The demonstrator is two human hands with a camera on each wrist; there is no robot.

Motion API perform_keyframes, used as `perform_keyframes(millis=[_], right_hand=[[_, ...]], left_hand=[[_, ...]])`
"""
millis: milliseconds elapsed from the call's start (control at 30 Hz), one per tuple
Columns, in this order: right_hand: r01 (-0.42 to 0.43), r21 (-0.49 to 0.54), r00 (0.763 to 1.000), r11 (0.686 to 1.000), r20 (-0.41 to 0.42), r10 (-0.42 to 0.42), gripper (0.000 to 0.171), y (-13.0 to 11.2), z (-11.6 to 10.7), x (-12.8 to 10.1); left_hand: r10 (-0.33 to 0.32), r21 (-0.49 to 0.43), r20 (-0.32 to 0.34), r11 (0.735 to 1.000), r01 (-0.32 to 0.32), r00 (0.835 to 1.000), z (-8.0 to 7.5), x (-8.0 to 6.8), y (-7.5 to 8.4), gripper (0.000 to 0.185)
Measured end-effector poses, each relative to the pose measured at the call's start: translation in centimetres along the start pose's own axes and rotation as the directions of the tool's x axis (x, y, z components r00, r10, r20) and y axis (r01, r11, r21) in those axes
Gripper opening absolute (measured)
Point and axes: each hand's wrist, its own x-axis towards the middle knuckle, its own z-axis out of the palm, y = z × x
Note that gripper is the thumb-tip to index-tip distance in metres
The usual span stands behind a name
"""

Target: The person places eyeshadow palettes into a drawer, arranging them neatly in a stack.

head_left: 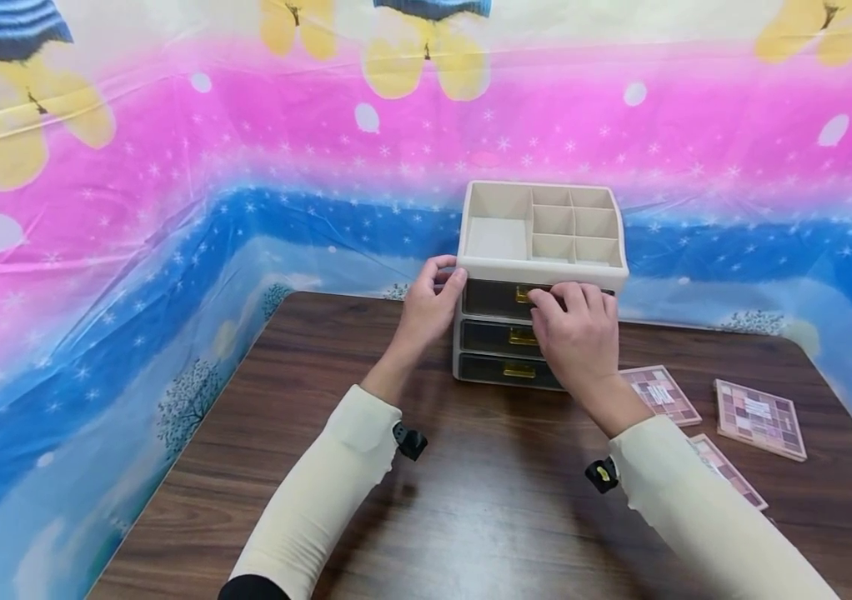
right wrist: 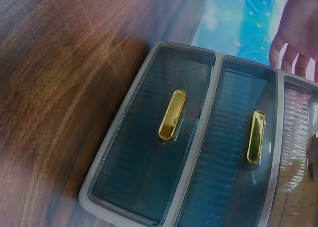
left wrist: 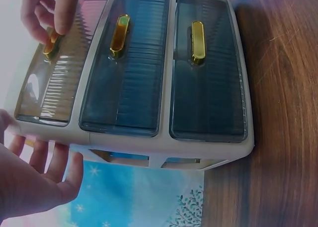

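A cream desktop drawer organizer (head_left: 546, 273) with three dark see-through drawers stands on the table. My right hand (head_left: 579, 333) pinches the gold handle (left wrist: 51, 44) of the top drawer between thumb and fingers. The top drawer (left wrist: 54, 90) sits in its frame. Below it, the middle drawer (right wrist: 228, 137) and bottom drawer (right wrist: 154, 122) are in, each with a gold handle. My left hand (head_left: 432, 304) rests against the organizer's left side, its thumb by the front corner and its fingers, loosely bent, along the side wall.
Divided compartments (head_left: 574, 221) form the organizer's top. On the right of the wooden table (head_left: 433, 500) lie flat pink palettes with square patterns: one beside the organizer (head_left: 662, 393), one farther right (head_left: 759, 418), one partly behind the right sleeve (head_left: 729, 471). A printed cloth (head_left: 336, 208) hangs behind.
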Motion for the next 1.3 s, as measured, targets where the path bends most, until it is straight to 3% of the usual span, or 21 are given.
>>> perform_keyframes(millis=[633,900,1033,1300], right_hand=[[0.063,-0.081,0.994,0.995,-0.088,-0.070,0.011,0.0,0.9,0.2],[0.125,-0.074,0.991,0.989,-0.041,-0.128,0.008,0.0,-0.4,-0.7],[0.156,-0.064,0.988,0.986,-0.007,-0.157,0.015,-0.1,-1.5,-1.3],[0.211,-0.026,0.972,0.977,-0.099,-0.213,0.011,-0.5,-2.9,-2.0]], left_hand=[[0.026,0.050,-0.013,0.998,-0.025,1.000,0.1,-0.1,0.0,0.036],[-0.002,0.042,0.028,0.999,0.000,1.000,-0.3,-0.2,0.1,0.037],[-0.010,0.038,0.045,0.999,0.008,0.999,-0.5,-0.2,0.1,0.037],[-0.006,0.039,0.062,0.999,0.004,0.998,-0.6,0.2,0.1,0.037]])
